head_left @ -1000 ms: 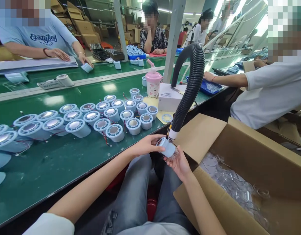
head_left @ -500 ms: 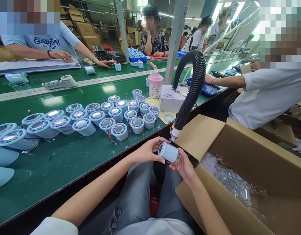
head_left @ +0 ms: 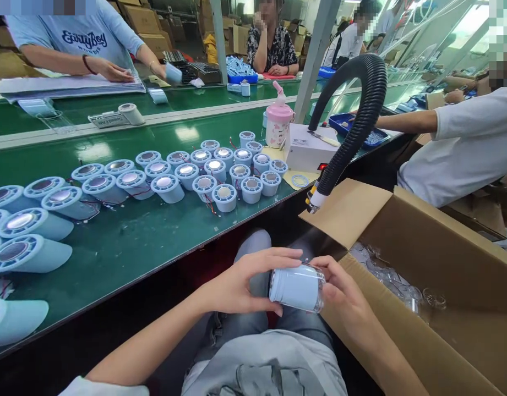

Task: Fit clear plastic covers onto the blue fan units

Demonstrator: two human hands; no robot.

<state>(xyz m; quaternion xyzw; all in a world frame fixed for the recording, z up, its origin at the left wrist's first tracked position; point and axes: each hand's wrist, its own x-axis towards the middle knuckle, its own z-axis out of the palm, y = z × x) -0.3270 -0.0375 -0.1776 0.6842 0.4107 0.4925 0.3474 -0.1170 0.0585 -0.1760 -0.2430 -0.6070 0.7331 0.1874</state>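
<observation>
Above my lap a light-blue plastic cylinder [head_left: 298,287] lies on its side inside a clear plastic cover [head_left: 321,286]. My left hand [head_left: 247,280] wraps round the cylinder's left end, fingers over the top and thumb underneath. At the other end, the fingers of my right hand [head_left: 339,291] are closed on the clear cover. Several similar blue cylinders [head_left: 251,187] with round silver discs on top and thin red wires stand on the green table [head_left: 154,247] at the left.
An open cardboard box [head_left: 455,291] at my right holds clear plastic covers [head_left: 396,283]. A black flexible hose [head_left: 372,82] arches over its near corner. Behind stand a white box [head_left: 305,148] and a pink cup [head_left: 278,124]. Co-workers sit across the table and at the right.
My hands and the cylinder have come closer to me, and the clear cover now reaches further along the cylinder. Across the table, a co-worker has lifted a blue piece. The view has shifted.
</observation>
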